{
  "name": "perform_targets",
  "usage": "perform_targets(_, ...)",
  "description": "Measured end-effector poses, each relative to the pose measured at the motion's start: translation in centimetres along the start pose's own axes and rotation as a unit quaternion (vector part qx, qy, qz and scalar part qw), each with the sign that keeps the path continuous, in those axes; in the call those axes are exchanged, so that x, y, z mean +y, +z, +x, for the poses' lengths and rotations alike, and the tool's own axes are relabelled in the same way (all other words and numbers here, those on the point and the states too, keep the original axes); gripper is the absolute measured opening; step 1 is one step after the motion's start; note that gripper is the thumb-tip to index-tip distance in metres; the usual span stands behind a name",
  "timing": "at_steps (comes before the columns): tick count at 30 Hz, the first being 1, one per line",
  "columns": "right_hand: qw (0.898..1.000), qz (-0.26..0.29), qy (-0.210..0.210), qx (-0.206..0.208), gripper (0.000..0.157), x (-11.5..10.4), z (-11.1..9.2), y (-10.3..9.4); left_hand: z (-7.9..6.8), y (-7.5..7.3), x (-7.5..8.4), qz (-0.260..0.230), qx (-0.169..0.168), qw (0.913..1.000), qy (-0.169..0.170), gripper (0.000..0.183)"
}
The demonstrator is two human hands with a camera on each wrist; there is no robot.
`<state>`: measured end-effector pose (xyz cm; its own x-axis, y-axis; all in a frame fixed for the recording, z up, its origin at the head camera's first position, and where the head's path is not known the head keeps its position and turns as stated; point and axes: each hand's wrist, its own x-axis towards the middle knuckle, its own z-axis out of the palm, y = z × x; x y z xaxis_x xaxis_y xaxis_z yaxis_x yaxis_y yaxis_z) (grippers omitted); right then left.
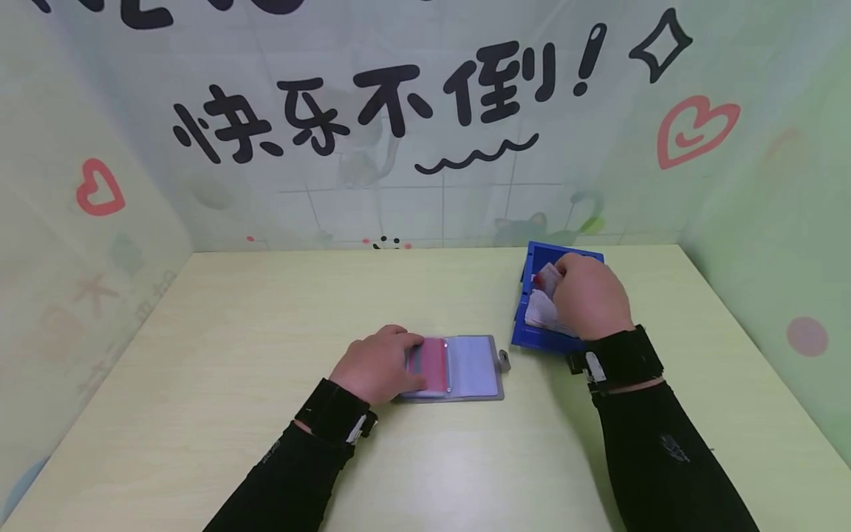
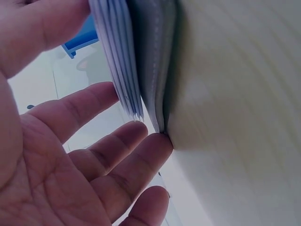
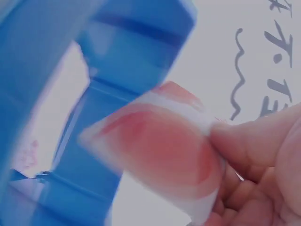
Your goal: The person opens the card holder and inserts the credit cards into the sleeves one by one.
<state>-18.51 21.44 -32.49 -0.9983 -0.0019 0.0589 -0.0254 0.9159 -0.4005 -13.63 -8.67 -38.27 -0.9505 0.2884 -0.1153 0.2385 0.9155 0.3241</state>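
A small card holder (image 1: 473, 368) with clear sleeves and a grey cover lies spread on the table, a pink card (image 1: 435, 363) in its left sleeve. My left hand (image 1: 379, 367) holds its left side, thumb and fingers at the edges. In the left wrist view, fingertips touch the stacked sleeves (image 2: 120, 61) and the grey cover (image 2: 157, 61). My right hand (image 1: 594, 297) pinches a red-and-white card (image 3: 160, 148) between thumb and fingers, over a blue box (image 1: 541, 340). Other pale cards (image 1: 541, 309) lie in that box, partly hidden by the hand. The right wrist view is blurred.
The pale wooden table (image 1: 266, 310) meets a printed backdrop (image 1: 399, 162) at the back, with more printed sheet on both sides. A grey clasp tab (image 1: 504, 360) sticks out from the card holder's right edge, close to the box's front left corner.
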Motion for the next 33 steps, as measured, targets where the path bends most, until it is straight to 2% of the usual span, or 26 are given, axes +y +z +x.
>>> perform_targets(3,0.998,0.049,0.007,0.036,0.035,-0.6,-0.5,-0.8,0.0,-0.1,0.1,-0.001,0.001,1.0,0.0,0.061)
perform_targets(7,0.992,0.116,-0.013,0.042,0.04,-1.8,-1.0,-0.7,0.0,-0.1,0.1,0.0,0.003,1.0,0.0,0.061)
perform_targets(9,0.989,0.143,-0.033,0.024,0.043,-2.5,-1.1,-0.1,0.1,-0.1,0.1,0.0,0.003,1.0,-0.002,0.062)
perform_targets(13,0.981,0.177,-0.059,-0.045,0.043,-3.8,-1.1,2.1,0.3,0.0,0.1,0.0,-0.001,1.0,-0.008,0.063)
perform_targets(17,0.978,0.168,-0.046,-0.119,0.041,-5.1,-1.1,4.5,0.5,0.1,0.1,0.001,-0.004,1.0,-0.008,0.065)
perform_targets(20,0.977,0.148,-0.034,-0.153,0.041,-5.6,-1.0,6.0,0.7,0.2,0.1,0.0,-0.005,1.0,-0.006,0.066)
perform_targets(25,0.979,0.116,-0.033,-0.162,0.041,-5.7,-0.8,7.3,0.8,0.1,0.2,-0.001,-0.005,1.0,-0.005,0.066)
perform_targets(33,0.98,0.105,-0.038,-0.167,0.04,-5.7,-0.5,7.7,1.0,0.1,0.3,-0.004,-0.006,0.9999,-0.008,0.066)
